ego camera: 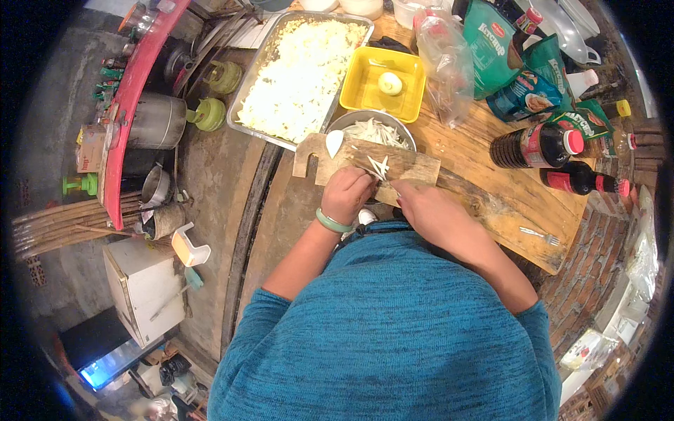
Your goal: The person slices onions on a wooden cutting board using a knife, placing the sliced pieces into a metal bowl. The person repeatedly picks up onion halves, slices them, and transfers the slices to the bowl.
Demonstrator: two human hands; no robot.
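Observation:
A wooden cutting board (421,167) lies over the near side of a metal bowl of sliced onion (376,131). On the board are white onion strips (380,166) and, at its left, a larger onion piece (334,143). My left hand (350,192), with a green bangle at the wrist, presses curled fingers on the board beside the strips; what is under them is mostly hidden. My right hand (424,205) is closed at the board's near edge around a tool, apparently a knife, mostly hidden. Beyond the bowl, a yellow plastic basin (347,87) holds one peeled onion (390,83).
A large metal tray (253,58) of chopped pale food stands back left. Ketchup pouches (487,50), a plastic bag (447,68) and dark sauce bottles (532,146) crowd the wooden table's right side. A fork (542,236) lies near its right corner. Green gas cylinders (209,114) stand left.

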